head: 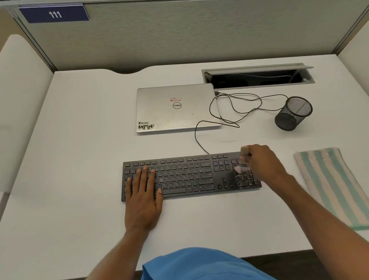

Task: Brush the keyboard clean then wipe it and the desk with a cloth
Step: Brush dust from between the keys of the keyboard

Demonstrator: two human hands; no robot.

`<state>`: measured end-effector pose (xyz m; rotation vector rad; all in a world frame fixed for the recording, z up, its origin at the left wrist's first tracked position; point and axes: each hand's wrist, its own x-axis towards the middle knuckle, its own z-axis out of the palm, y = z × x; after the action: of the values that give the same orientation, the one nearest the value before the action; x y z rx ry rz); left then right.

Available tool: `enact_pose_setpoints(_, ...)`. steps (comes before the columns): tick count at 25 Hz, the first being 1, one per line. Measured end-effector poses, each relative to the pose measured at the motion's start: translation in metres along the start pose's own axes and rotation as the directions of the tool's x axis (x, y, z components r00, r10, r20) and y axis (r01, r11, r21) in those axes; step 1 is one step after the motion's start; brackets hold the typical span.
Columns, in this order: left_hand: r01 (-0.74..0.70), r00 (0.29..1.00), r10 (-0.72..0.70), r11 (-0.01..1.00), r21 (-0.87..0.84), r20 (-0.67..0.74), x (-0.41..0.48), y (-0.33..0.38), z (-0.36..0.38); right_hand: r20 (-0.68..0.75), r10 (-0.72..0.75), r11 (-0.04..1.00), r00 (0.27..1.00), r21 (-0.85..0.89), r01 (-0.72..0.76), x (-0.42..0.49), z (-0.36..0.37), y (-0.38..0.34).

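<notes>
A black keyboard (188, 175) lies across the middle of the white desk (84, 226). My left hand (143, 198) rests flat on its left end, fingers spread over the keys. At the number pad on the right end, my right hand (260, 164) grips a small brush (242, 163) with a pale handle, bristles down on the keys. The brush is blurred. To the right of the keyboard, apart from both hands, a folded cloth (334, 187) with green and pink stripes lies on the desk.
A closed silver laptop (175, 107) sits behind the keyboard, with a black cable (231, 108) looping from it. A black mesh cup (293, 112) lies tipped at the right. An open cable hatch (257, 76) is set in the desk by the grey partition (186, 31).
</notes>
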<state>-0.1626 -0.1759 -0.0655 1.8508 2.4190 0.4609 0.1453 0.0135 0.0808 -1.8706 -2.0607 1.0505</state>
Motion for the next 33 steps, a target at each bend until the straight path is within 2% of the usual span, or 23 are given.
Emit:
enact_pose_setpoints(2, 0.001, 1.0, -0.001, 1.0, -0.002, -0.002, 0.0, 0.0, 0.0, -0.042, 0.044, 0.998, 0.998, -0.047, -0.046, 0.003, -0.01, 0.014)
enact_pose_setpoints(4, 0.002, 1.0, -0.002, 1.0, -0.009, -0.007, 0.0, 0.001, 0.0, -0.096, -0.004, 0.96, 0.995, -0.28, -0.023, 0.002, -0.012, 0.015)
enact_pose_setpoints(5, 0.004, 1.0, -0.004, 1.0, -0.01, -0.008, 0.0, 0.0, 0.0, -0.142, -0.041, 0.954, 0.989, -0.301, -0.003, 0.002, -0.009, 0.011)
enact_pose_setpoints(8, 0.003, 1.0, -0.003, 1.0, -0.014, -0.006, 0.0, 0.0, 0.0, -0.276, -0.062, 0.996, 0.959, -0.076, 0.043, -0.003, 0.006, -0.008)
enact_pose_setpoints(10, 0.0, 1.0, 0.0, 1.0, -0.007, -0.006, -0.001, 0.001, -0.001, -0.29, -0.072, 0.997, 0.954, -0.005, 0.073, -0.008, 0.015, -0.012)
enact_pose_setpoints(13, 0.005, 1.0, -0.005, 1.0, -0.002, -0.005, 0.001, 0.001, -0.002, -0.254, -0.057, 0.998, 0.965, -0.008, 0.057, -0.012, 0.023, 0.0)
enact_pose_setpoints(17, 0.005, 1.0, -0.005, 1.0, 0.001, -0.004, 0.0, 0.001, -0.001, -0.206, -0.028, 0.981, 0.978, -0.194, -0.013, -0.006, 0.016, 0.0)
enact_pose_setpoints(20, -0.002, 1.0, 0.002, 1.0, -0.009, -0.006, 0.0, 0.0, -0.001, -0.296, -0.033, 0.992, 0.955, -0.126, -0.005, 0.003, 0.013, -0.01)
enact_pose_setpoints(22, 0.001, 1.0, -0.001, 1.0, -0.009, -0.006, 0.0, 0.0, -0.001, -0.275, -0.047, 0.996, 0.96, -0.086, 0.024, 0.002, 0.017, -0.012)
enact_pose_setpoints(28, 0.001, 1.0, -0.001, 1.0, -0.006, 0.006, 0.0, 0.0, -0.001, -0.238, -0.014, 0.978, 0.971, -0.207, -0.037, 0.001, 0.018, 0.001)
enact_pose_setpoints(33, -0.003, 1.0, 0.003, 1.0, -0.012, 0.003, 0.0, -0.001, 0.0, -0.307, -0.07, 0.997, 0.949, -0.057, 0.056, 0.003, 0.012, 0.004)
